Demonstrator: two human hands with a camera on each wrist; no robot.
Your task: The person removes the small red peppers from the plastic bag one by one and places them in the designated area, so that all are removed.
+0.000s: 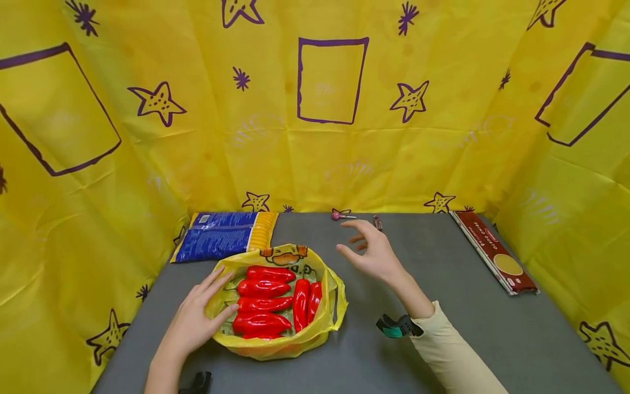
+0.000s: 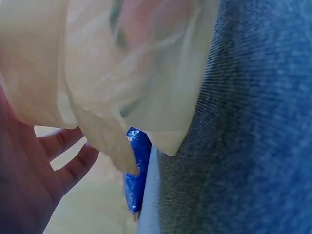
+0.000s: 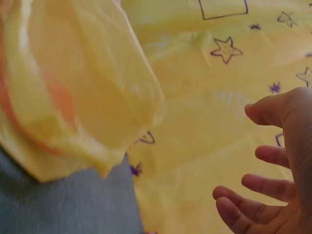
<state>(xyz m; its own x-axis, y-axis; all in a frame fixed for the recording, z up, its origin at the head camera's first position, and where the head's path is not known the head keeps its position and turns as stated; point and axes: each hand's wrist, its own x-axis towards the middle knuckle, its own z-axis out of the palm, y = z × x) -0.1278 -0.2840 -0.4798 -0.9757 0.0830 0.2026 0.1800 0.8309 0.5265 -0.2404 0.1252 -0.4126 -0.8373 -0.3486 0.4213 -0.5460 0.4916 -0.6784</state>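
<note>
A yellow plastic bag [image 1: 315, 342] with a duck print stands with its mouth spread wide on the grey table. Several glossy red peppers [image 1: 263, 305] lie inside, most side by side and two turned lengthwise at the right. My left hand [image 1: 197, 312] rests against the bag's left rim, fingers spread. The left wrist view shows that hand [image 2: 29, 170] beside the bag's thin wall [image 2: 141, 73]. To the right of the bag, my right hand [image 1: 374, 251] is held above the table with loosely bent fingers and nothing in them. In the right wrist view this hand [image 3: 273, 185] is apart from the bag.
A blue and yellow packet [image 1: 216, 235] lies behind the bag at the left. At the back edge are a pink lollipop [image 1: 337, 216] and a small wrapped candy [image 1: 377, 222]. A red spaghetti packet [image 1: 492, 251] lies at the right. Yellow patterned cloth [image 1: 275, 164] encloses the table.
</note>
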